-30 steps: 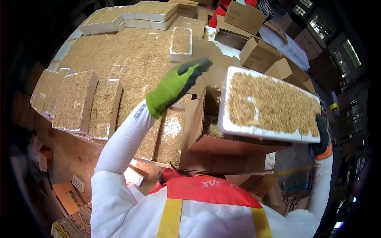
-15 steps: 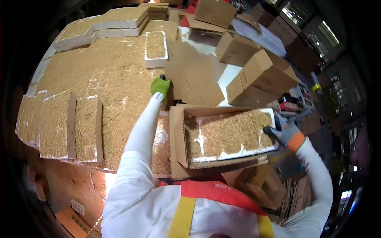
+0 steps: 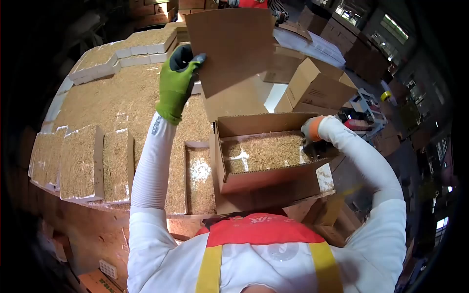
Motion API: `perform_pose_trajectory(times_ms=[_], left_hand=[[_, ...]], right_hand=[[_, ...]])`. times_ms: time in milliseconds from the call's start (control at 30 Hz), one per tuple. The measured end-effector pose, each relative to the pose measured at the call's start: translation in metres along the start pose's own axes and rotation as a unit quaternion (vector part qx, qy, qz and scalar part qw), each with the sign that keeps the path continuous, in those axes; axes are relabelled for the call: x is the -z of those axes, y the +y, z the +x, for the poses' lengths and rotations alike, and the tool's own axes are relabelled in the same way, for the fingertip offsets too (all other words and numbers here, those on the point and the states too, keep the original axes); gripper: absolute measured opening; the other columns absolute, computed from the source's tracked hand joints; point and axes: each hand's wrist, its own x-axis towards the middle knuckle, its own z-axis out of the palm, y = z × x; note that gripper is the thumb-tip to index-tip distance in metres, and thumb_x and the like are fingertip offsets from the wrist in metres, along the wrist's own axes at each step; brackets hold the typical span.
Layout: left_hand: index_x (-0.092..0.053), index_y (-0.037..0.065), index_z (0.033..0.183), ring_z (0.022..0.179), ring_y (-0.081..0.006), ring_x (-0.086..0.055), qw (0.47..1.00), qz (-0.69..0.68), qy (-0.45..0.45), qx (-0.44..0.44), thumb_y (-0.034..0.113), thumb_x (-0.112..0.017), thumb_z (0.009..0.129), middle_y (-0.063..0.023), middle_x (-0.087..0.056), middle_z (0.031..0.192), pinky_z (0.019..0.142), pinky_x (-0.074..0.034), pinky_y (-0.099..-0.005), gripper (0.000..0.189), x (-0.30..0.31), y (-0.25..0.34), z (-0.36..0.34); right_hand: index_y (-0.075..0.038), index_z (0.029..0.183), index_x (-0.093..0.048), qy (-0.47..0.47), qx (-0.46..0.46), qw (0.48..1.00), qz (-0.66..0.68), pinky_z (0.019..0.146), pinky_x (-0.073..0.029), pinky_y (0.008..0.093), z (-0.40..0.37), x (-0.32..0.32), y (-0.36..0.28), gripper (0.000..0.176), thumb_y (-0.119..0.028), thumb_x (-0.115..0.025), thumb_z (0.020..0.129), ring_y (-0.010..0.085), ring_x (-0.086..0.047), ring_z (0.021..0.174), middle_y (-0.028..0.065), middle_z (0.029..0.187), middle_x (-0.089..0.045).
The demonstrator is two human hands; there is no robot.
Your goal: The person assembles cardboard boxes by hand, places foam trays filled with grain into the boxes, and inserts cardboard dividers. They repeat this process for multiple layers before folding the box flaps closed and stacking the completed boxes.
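My left hand [image 3: 178, 80], in a green glove with dark fingertips, is closed on the left edge of a brown cardboard sheet [image 3: 232, 49] and holds it raised above the table. My right hand [image 3: 312, 134], in a grey glove with an orange cuff, reaches into the right end of an open cardboard box [image 3: 268, 178]. Inside the box lies a white tray filled with tan, flaky material [image 3: 268, 151]. The right fingertips are at the tray's right end, dark and partly hidden by the box wall.
White trays of the same tan material [image 3: 80, 163] stand at the left and back of the table. Open cardboard boxes [image 3: 317, 85] stand at the right. Beyond the far end, part of another person in red [image 3: 254, 4] shows.
My left hand has risen, lifting the cardboard sheet off the table. My right hand has moved inward, and the tray, earlier tilted with its right end over the rim, now sits down inside the box.
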Motion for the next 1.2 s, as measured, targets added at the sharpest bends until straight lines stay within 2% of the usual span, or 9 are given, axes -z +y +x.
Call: perform_pose_trajectory(times_ms=[100,200,400,500,567,700,767,867,1200], left_hand=[[-0.058,-0.004,0.117,0.092,-0.0131,-0.064,0.988,-0.133,-0.066,-0.030,0.009,-0.067,0.088,-0.0082,-0.066,0.108,0.079,-0.054,-0.0243,0.033,-0.011,0.015,-0.029],[-0.059,0.002,0.118,0.079,-0.0071,-0.062,0.991,-0.098,-0.090,-0.003,0.020,-0.070,0.089,-0.0012,-0.066,0.100,0.063,-0.050,-0.0217,0.035,-0.023,0.014,-0.051],[-0.059,0.001,0.120,0.082,-0.0086,-0.062,0.988,-0.053,-0.123,0.070,0.016,-0.071,0.088,-0.0033,-0.066,0.102,0.068,-0.051,-0.0233,0.037,-0.023,0.014,-0.069],[-0.059,0.001,0.121,0.085,-0.0084,-0.063,0.984,-0.070,-0.164,0.007,0.014,-0.070,0.088,-0.0038,-0.067,0.103,0.072,-0.051,-0.0234,0.037,-0.015,0.002,-0.080],[-0.062,-0.002,0.117,0.087,-0.0091,-0.063,0.986,0.029,-0.161,0.006,0.008,-0.071,0.085,-0.0056,-0.068,0.104,0.075,-0.052,-0.0242,0.035,-0.017,0.000,-0.085],[-0.064,0.002,0.115,0.095,-0.0136,-0.062,0.878,0.431,-0.192,-0.085,0.005,-0.075,0.077,-0.0069,-0.068,0.109,0.086,-0.052,-0.0307,0.040,-0.016,-0.010,-0.092],[-0.059,0.004,0.124,0.101,-0.0135,-0.059,0.884,0.417,-0.154,-0.145,0.005,-0.075,0.077,-0.0071,-0.065,0.118,0.088,-0.050,-0.0315,0.050,-0.021,-0.016,-0.097],[-0.052,0.006,0.133,0.104,-0.0134,-0.056,0.922,0.302,-0.177,0.163,0.003,-0.073,0.078,-0.0059,-0.060,0.127,0.091,-0.047,-0.0300,0.059,-0.022,-0.007,-0.102],[-0.048,0.000,0.136,0.118,-0.0146,-0.052,0.972,0.071,-0.179,0.135,0.010,-0.068,0.086,-0.0075,-0.056,0.132,0.095,-0.043,-0.0284,0.055,-0.013,-0.012,-0.120]], right_hand=[[-0.001,0.106,-0.066,0.192,-0.091,0.977,-0.019,0.083,-0.052,0.0408,-0.101,0.040,-0.015,0.054,-0.046,-0.073,0.078,0.0347,-0.066,0.095,0.0164,0.099,-0.069],[-0.003,0.129,-0.049,0.723,-0.161,0.658,-0.133,0.092,-0.045,0.0439,-0.177,0.042,0.015,0.086,-0.051,-0.079,0.065,0.0343,-0.055,0.110,0.0175,0.120,-0.058],[-0.002,0.141,-0.038,0.794,0.005,0.605,-0.063,0.103,-0.041,0.0416,-0.168,0.052,0.045,0.106,-0.041,-0.088,0.057,0.0348,-0.048,0.123,0.0175,0.136,-0.047],[-0.003,0.127,-0.052,0.767,0.144,0.623,0.056,0.095,-0.045,0.0407,-0.174,0.062,0.020,0.079,-0.028,-0.086,0.059,0.0336,-0.056,0.108,0.0144,0.120,-0.059],[-0.004,0.117,-0.059,0.672,0.147,0.725,0.005,0.087,-0.051,0.0352,-0.157,0.051,0.011,0.056,-0.009,-0.083,0.066,0.0304,-0.064,0.098,0.0131,0.108,-0.066],[-0.014,0.104,-0.064,0.575,0.128,0.805,0.076,0.073,-0.052,0.0380,-0.103,0.033,0.004,0.033,-0.025,-0.076,0.075,0.0284,-0.065,0.087,0.0069,0.092,-0.067],[-0.015,0.105,-0.064,0.575,0.108,0.810,0.038,0.075,-0.052,0.0383,-0.072,0.017,0.011,0.033,-0.027,-0.074,0.076,0.0287,-0.065,0.087,0.0076,0.094,-0.068],[-0.015,0.108,-0.063,0.547,0.078,0.831,0.056,0.077,-0.052,0.0388,-0.054,0.009,0.014,0.034,-0.028,-0.073,0.077,0.0293,-0.065,0.089,0.0080,0.097,-0.067],[-0.010,0.098,-0.060,0.526,0.197,0.827,0.027,0.070,-0.053,0.0381,-0.062,0.005,-0.007,0.022,-0.016,-0.068,0.078,0.0301,-0.065,0.082,0.0088,0.089,-0.064]])
